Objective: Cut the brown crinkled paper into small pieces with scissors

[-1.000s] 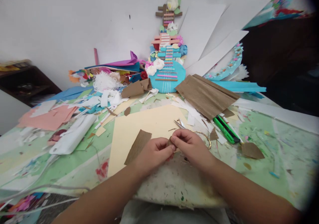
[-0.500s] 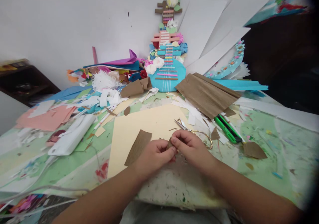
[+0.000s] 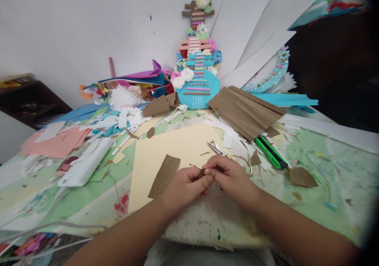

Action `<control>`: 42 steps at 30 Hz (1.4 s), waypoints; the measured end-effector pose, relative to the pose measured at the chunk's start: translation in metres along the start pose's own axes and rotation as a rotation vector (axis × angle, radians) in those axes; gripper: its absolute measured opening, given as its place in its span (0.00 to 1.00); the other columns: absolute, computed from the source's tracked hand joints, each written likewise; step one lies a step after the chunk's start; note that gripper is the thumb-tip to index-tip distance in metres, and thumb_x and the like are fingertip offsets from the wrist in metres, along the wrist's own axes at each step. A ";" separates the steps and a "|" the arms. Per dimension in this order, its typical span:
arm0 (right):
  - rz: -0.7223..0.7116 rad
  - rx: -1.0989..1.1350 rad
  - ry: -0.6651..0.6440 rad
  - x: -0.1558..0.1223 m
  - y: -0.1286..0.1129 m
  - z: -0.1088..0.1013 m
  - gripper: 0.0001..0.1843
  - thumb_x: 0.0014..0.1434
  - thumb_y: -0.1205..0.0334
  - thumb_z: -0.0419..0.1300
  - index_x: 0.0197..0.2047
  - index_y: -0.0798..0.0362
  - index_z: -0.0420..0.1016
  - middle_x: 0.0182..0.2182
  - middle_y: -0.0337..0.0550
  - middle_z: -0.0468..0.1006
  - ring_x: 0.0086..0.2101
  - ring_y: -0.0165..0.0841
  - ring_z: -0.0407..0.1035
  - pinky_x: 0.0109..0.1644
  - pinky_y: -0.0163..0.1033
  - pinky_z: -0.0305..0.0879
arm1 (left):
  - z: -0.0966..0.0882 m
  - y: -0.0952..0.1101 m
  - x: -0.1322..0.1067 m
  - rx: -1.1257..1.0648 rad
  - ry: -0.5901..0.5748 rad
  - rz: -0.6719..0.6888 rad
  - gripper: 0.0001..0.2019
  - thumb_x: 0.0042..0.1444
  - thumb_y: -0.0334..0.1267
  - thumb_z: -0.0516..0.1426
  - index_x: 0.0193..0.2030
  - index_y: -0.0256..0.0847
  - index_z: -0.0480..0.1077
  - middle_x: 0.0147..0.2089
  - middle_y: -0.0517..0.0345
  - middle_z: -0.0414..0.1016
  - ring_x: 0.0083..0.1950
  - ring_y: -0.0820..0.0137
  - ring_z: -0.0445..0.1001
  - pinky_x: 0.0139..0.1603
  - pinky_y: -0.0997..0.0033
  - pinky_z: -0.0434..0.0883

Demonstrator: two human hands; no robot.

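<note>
Over the lower right part of a cream paper sheet [image 3: 183, 139], my left hand [image 3: 192, 181] and my right hand [image 3: 226, 174] meet, fingertips pinched together. Between them is a small piece of brown crepe paper [image 3: 201, 173], mostly hidden by the fingers. Left of my left hand, a brown crepe paper rectangle [image 3: 164, 176] lies flat on the sheet. Gold-handled scissors [image 3: 241, 158] rest just beyond my right hand, their blades pointing up and left.
A green box cutter [image 3: 270, 153] and a large folded brown crepe sheet [image 3: 247, 110] lie to the right. A blue paper lute-like craft [image 3: 199, 90] leans on the wall. At left are a white power strip [image 3: 85, 161], pink paper [image 3: 56, 139] and white scraps.
My fingers have shifted slightly around the small brown piece, with the right fingers curling closer over it. The view has moved a little; the things on the table stay put.
</note>
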State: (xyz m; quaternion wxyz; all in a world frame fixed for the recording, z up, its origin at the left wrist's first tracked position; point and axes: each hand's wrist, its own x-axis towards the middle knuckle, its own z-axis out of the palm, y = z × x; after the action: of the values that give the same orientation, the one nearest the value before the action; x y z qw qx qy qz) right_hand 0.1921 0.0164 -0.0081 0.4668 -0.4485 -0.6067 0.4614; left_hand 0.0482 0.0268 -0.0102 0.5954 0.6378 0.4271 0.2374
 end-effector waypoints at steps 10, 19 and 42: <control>0.135 0.344 -0.011 -0.001 0.001 0.002 0.03 0.43 0.64 0.60 0.24 0.52 0.68 0.19 0.33 0.70 0.22 0.26 0.64 0.26 0.34 0.60 | -0.004 0.002 -0.002 0.035 -0.030 0.053 0.13 0.48 0.42 0.51 0.19 0.37 0.63 0.19 0.62 0.63 0.23 0.75 0.62 0.26 0.75 0.59; 0.151 0.637 0.205 0.006 0.010 0.003 0.10 0.40 0.59 0.64 0.27 0.50 0.68 0.21 0.33 0.68 0.24 0.26 0.62 0.28 0.34 0.57 | 0.000 -0.001 0.003 -0.127 0.063 0.091 0.12 0.46 0.45 0.54 0.22 0.38 0.62 0.20 0.63 0.62 0.25 0.75 0.61 0.28 0.74 0.60; 0.157 0.457 0.107 0.004 0.009 0.004 0.08 0.44 0.59 0.61 0.29 0.52 0.69 0.25 0.36 0.71 0.29 0.28 0.64 0.36 0.35 0.59 | 0.006 0.000 0.004 -0.188 0.380 0.264 0.05 0.46 0.37 0.53 0.31 0.39 0.63 0.30 0.60 0.65 0.34 0.72 0.65 0.35 0.72 0.65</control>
State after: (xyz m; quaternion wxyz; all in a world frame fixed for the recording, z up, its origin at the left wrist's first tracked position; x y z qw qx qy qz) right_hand 0.1880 0.0215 -0.0166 0.5502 -0.4009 -0.4242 0.5972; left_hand 0.0550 0.0273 -0.0125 0.5248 0.5738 0.4203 0.4676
